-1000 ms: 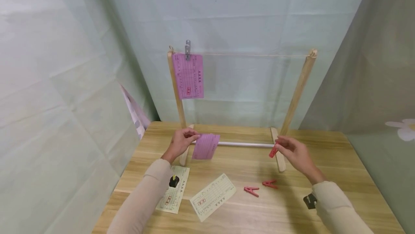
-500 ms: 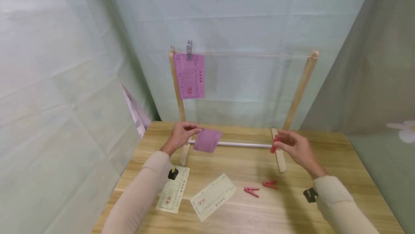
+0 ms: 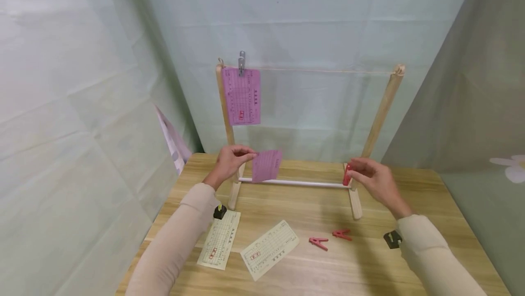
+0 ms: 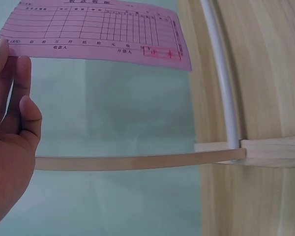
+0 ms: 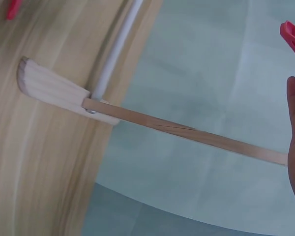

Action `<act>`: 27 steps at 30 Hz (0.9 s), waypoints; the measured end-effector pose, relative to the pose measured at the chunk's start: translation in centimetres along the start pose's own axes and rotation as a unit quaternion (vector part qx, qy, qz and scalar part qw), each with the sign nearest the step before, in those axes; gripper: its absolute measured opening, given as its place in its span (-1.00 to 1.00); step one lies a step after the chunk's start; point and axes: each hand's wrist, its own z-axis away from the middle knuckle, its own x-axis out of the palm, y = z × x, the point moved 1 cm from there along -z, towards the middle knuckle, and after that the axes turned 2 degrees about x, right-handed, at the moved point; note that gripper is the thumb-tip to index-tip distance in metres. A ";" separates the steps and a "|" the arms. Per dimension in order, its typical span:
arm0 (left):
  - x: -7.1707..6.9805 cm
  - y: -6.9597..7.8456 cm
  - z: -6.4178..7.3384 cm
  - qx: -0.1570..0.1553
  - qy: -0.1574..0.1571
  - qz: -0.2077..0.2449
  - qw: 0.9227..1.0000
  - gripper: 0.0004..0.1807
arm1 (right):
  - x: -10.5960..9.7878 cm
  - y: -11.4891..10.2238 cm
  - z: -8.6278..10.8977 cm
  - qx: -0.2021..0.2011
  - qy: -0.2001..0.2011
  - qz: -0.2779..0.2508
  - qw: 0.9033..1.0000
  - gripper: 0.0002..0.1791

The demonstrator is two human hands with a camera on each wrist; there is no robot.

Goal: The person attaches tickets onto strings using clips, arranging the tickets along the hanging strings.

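Observation:
My left hand (image 3: pixel 229 163) pinches a pink receipt slip (image 3: pixel 266 165) by its edge, in front of the rack's left post. The left wrist view shows the slip's printed table and a red stamp (image 4: pixel 161 53). Over on the right, my right hand (image 3: pixel 376 182) holds a red clothespin (image 3: pixel 347 175) in its fingertips, in front of the right post; only part of that hand shows in the right wrist view. Another pink slip (image 3: pixel 242 97) hangs from the string (image 3: pixel 303 70) at its left end, held by a metal clip (image 3: pixel 242 63).
Two pale yellow slips (image 3: pixel 270 250) lie on the wooden table (image 3: pixel 320 277). Right of them are two red clothespins (image 3: pixel 318 242). The rack has two wooden posts (image 3: pixel 383 109) joined low down by a white rod (image 3: pixel 307 183). Cloth sheets hang behind and at both sides.
My left hand has risen with the pink slip, moving slightly right. The right hand has lifted a little, still holding the red clothespin, which now stands more upright.

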 end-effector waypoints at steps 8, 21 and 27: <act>-0.4 1.5 -0.9 0.007 -0.003 -0.004 1.000 -0.86 | -0.2 -0.8 -0.8 0.006 -0.011 0.000 1.000 -0.62; -0.8 3.7 -2.2 0.037 -0.011 -0.037 0.999 -0.86 | -0.9 -1.8 -2.6 -0.010 -0.011 0.010 1.000 -0.60; -0.7 4.7 -2.8 0.045 -0.008 -0.049 0.998 -0.87 | -1.3 -3.1 -3.7 -0.025 -0.010 0.011 1.000 -0.59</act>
